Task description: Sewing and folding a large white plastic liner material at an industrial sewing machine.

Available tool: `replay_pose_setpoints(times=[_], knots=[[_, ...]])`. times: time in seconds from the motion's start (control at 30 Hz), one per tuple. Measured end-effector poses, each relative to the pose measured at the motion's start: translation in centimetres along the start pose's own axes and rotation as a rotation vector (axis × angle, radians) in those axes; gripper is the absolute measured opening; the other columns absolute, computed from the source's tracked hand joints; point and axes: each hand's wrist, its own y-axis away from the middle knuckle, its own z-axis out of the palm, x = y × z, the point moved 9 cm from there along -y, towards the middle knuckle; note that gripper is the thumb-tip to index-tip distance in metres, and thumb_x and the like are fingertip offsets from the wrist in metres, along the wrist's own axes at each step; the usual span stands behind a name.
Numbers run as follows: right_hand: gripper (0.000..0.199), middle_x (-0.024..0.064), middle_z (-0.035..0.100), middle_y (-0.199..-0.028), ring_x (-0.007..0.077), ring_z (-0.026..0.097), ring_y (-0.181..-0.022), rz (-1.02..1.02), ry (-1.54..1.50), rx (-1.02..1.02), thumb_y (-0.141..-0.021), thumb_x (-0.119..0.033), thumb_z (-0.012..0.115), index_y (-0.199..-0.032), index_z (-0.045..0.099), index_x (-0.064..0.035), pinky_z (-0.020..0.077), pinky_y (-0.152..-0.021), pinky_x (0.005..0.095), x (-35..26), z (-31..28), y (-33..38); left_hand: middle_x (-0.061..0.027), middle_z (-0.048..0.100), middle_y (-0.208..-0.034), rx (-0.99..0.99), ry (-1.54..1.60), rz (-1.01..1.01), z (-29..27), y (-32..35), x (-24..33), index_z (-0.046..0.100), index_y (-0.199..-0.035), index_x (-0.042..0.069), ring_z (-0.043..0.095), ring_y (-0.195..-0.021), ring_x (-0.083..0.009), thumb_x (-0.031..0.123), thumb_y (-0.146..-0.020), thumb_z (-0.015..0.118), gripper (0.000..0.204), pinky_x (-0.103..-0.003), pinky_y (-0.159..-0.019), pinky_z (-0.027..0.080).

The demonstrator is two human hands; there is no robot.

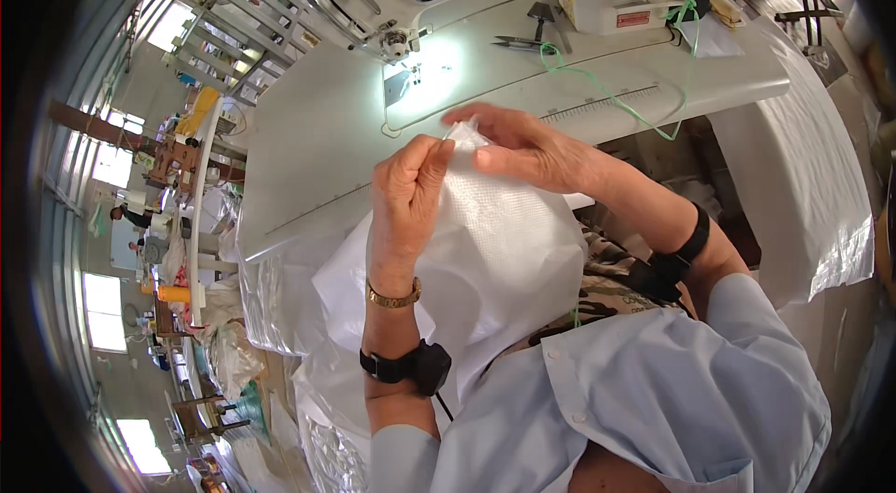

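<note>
A white woven plastic sheet hangs from my raised hands over my lap, its gathered top edge just in front of the sewing machine's table. My left hand is closed, pinching that edge between thumb and fingers. Curled around the same gathered tip is my right hand, with its thumb on the near side and its slightly blurred fingers behind. The lit needle area of the white sewing machine lies a little beyond both hands, apart from the sheet.
On the grey machine table, dark thread snips and a green cord lie to the right. More white sheeting drapes over the table's right end. Far left, other work tables and people appear small.
</note>
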Motion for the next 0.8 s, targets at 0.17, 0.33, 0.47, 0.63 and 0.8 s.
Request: replay_pose_setpoints(times=[0.17, 0.33, 0.47, 0.63, 0.8], knots=[[0.062, -0.0066, 0.033, -0.055, 0.0062, 0.029, -0.054, 0.032, -0.114, -0.131, -0.097, -0.053, 0.048, -0.060, 0.046, -0.0035, 0.0287, -0.046, 0.0302, 1.4, 2.8, -0.5, -0.0036, 0.037, -0.058, -0.002, -0.015, 0.017, 0.0, 0.1, 0.2, 0.049, -0.077, -0.001, 0.030, -0.054, -0.0117, 0.016, -0.096, 0.059, 0.027, -0.028, -0.048, 0.029], [0.058, 0.0045, 0.035, -0.051, 0.0110, 0.033, -0.052, 0.048, -0.017, 0.048, -0.100, -0.040, 0.049, -0.059, 0.048, 0.0016, 0.0325, -0.046, 0.0349, 0.4, 1.8, 0.2, -0.0015, 0.030, -0.057, -0.076, 0.065, -0.106, 0.7, -0.2, -2.4, 0.046, -0.070, -0.001, 0.027, -0.053, -0.0089, 0.018, -0.093, 0.063, 0.035, -0.027, -0.046, 0.026], [0.042, 0.0214, 0.044, -0.053, 0.0278, 0.043, -0.046, 0.035, 0.284, 0.180, -0.097, -0.026, 0.054, -0.069, 0.052, 0.0059, 0.0370, -0.049, 0.0419, -0.4, 1.0, 0.7, -0.0001, 0.028, -0.057, -0.018, 0.050, -0.089, 1.0, -0.4, -3.0, 0.044, -0.067, -0.001, 0.025, -0.053, -0.0074, 0.018, -0.093, 0.063, 0.038, -0.028, -0.045, 0.024], [0.027, 0.0227, 0.054, -0.059, 0.0372, 0.056, -0.054, -0.111, 0.564, 0.214, -0.093, -0.012, 0.054, -0.112, 0.050, 0.0066, 0.0442, -0.053, 0.0447, -0.9, 2.3, 2.2, 0.0007, 0.027, -0.056, -0.086, 0.170, -0.207, 2.4, -0.4, -4.6, 0.041, -0.066, -0.003, 0.025, -0.054, -0.0060, 0.016, -0.094, 0.060, 0.039, -0.028, -0.045, 0.023], [0.066, 0.0203, 0.061, -0.069, 0.0347, 0.061, -0.055, -0.209, 0.871, 0.145, -0.087, -0.004, 0.053, -0.143, 0.021, 0.0110, 0.0499, -0.055, 0.0413, -0.7, 3.7, 2.6, -0.0009, 0.027, -0.054, -0.110, 0.165, -0.296, 3.7, -0.2, -6.9, 0.043, -0.064, -0.004, 0.025, -0.052, -0.0066, 0.019, -0.095, 0.060, 0.041, -0.029, -0.044, 0.024]])
